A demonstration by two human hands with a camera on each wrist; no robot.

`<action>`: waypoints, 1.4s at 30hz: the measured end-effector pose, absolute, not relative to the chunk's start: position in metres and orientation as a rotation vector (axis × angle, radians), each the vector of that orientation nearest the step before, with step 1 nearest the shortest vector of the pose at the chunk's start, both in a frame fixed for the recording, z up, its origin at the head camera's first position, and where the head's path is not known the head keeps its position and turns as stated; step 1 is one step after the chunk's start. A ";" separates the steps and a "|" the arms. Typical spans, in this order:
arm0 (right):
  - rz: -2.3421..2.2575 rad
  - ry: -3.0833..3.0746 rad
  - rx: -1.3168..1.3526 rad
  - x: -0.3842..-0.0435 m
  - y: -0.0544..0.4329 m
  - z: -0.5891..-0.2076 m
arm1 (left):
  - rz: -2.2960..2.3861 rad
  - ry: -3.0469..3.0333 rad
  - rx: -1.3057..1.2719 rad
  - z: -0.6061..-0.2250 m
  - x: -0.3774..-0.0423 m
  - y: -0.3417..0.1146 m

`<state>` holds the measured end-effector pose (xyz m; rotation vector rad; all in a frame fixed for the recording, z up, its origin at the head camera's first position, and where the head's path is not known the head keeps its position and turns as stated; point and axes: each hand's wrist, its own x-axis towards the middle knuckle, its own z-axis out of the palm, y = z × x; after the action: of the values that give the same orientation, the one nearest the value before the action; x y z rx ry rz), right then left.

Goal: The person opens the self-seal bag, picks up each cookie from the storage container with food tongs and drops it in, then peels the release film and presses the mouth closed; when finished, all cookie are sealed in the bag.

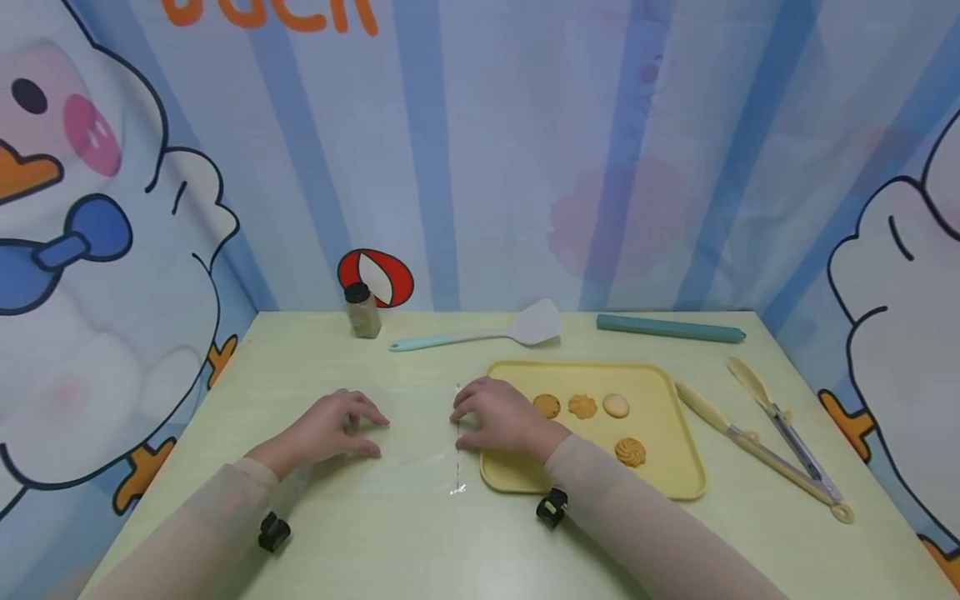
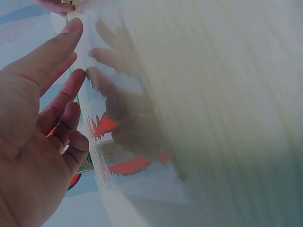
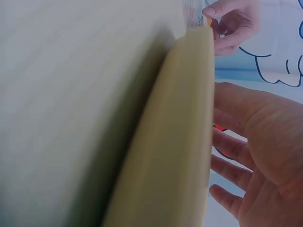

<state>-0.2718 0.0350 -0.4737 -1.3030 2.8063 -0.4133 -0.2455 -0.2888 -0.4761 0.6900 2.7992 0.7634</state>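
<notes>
A clear plastic sheet or bag (image 1: 420, 471) lies flat on the table between the hands, its right edge crinkled and shiny. Near its left side is my left hand (image 1: 326, 429), fingers loosely bent and thumb apart, with nothing between them. The left wrist view shows this hand's reflection in the glossy plastic (image 2: 128, 109). My right hand (image 1: 498, 417) reaches across the left part of a yellow tray (image 1: 592, 479), fingertips at the plastic's right edge; whether they touch it cannot be told. In the right wrist view its fingers (image 3: 232, 144) are spread behind the tray's rim.
Several cookies (image 1: 630, 452) lie on the tray. Behind stand a seasoning jar (image 1: 363, 312), a spatula (image 1: 532, 323) and a green rod (image 1: 667, 327). Tongs (image 1: 772, 450) lie open at the right. A duck-print curtain (image 1: 510, 150) borders the table.
</notes>
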 end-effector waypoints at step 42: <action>-0.476 2.774 -1.179 -0.272 0.033 -0.474 | 0.771 2.828 0.638 -0.478 -0.251 -0.280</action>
<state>-0.2719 0.0328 -0.4741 -1.1785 2.7744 -0.4764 -0.2506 -0.2804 -0.4781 0.6380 2.8285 0.7714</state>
